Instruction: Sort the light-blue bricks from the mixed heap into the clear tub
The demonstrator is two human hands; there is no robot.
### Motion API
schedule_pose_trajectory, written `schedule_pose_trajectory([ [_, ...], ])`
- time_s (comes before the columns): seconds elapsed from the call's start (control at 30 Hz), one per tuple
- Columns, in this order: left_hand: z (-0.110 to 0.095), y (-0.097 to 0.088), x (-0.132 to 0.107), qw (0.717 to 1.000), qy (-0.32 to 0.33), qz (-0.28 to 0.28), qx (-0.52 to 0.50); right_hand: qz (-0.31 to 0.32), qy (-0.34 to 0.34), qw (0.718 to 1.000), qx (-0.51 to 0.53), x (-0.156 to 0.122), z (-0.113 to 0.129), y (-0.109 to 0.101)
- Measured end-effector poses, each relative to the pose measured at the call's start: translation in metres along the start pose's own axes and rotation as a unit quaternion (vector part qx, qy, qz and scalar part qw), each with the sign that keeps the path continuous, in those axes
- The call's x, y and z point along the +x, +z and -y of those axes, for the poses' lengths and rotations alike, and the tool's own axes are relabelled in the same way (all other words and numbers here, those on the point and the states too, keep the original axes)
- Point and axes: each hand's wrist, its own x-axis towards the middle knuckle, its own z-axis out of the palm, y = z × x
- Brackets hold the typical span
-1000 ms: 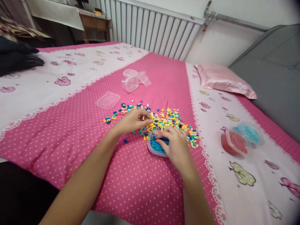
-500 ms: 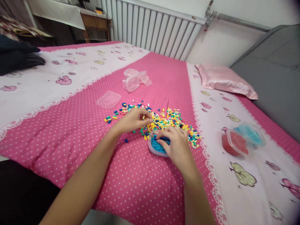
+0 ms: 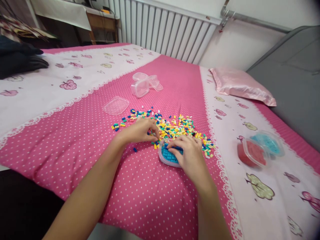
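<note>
Small coloured building bricks [image 3: 183, 126] in yellow, green, blue, white and red lie in a loose pile on the pink bedspread. My left hand [image 3: 145, 129] rests at the pile's left side, thumb and index tip brought together low over the bricks. What sits between those fingertips is too small to make out. In front of the pile stands a clear plastic tub [image 3: 166, 162] holding blue bricks [image 3: 170, 155] packed in rows. Over its right part my right hand [image 3: 190, 153] bends, thumb and index tips close together at the blue bricks; anything pinched there is hidden.
A clear lid [image 3: 116, 106] lies behind the pile, with empty clear tubs [image 3: 141, 87] farther back. To the right, a tub of red pieces [image 3: 253, 153] leans by a tub of light blue ones [image 3: 268, 143]. A pink pillow [image 3: 241, 85] lies near the grey headboard [image 3: 295, 66].
My left hand has shifted slightly left and down, and its thumb and index tip have come together. My right hand stays almost in place at the tub.
</note>
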Motion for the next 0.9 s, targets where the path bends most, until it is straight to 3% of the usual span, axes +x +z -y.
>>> schedule_pose_trajectory([
  [0.2, -0.003, 0.009, 0.001, 0.998, -0.021, 0.003, 0.065, -0.074, 0.007, 0.997, 0.035, 0.003, -0.004, -0.010],
  [0.37, -0.001, 0.005, 0.000, 0.999, -0.010, -0.002, 0.041, -0.121, 0.010, 0.990, 0.066, 0.005, -0.011, -0.014],
  [0.63, -0.017, -0.005, 0.005, 0.984, 0.059, -0.112, -0.122, -0.099, -0.035, 0.988, 0.116, 0.009, -0.001, -0.007],
  [0.77, -0.019, 0.000, 0.012, 0.980, 0.071, -0.101, -0.156, -0.104, -0.031, 0.990, 0.088, 0.014, 0.004, -0.004],
  [0.9, -0.002, 0.006, 0.017, 0.984, 0.062, -0.097, -0.138, -0.103, -0.028, 0.993, 0.056, 0.020, 0.000, -0.004],
])
